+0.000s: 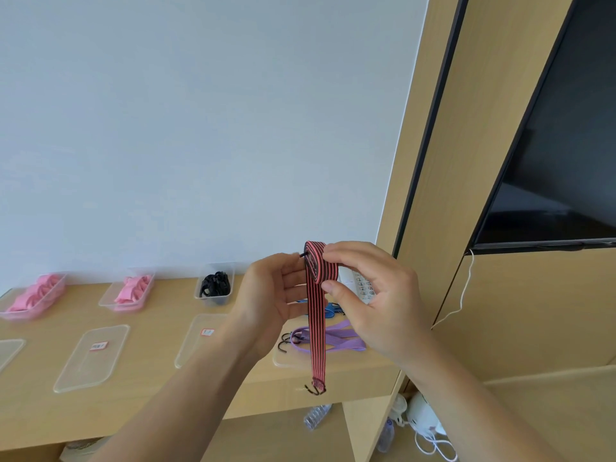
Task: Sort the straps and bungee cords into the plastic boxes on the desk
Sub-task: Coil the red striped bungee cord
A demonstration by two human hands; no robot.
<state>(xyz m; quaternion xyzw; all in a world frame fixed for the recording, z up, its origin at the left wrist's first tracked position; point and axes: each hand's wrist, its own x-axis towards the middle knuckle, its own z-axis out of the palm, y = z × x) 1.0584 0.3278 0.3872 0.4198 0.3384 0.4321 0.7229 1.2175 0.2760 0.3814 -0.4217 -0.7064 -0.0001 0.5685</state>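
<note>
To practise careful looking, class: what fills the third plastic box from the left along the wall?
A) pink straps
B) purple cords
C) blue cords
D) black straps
D: that box holds a dark bundle of black straps, while the pink straps sit further left.

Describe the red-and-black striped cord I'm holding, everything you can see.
The striped bungee cord is a flat band, red with black lengthwise stripes, looking like woven elastic. Its upper part is rolled into a coil, pinched by the right hand and held by the left hand. The tail hangs straight down, ending in a black hook in front of the desk edge.
</note>
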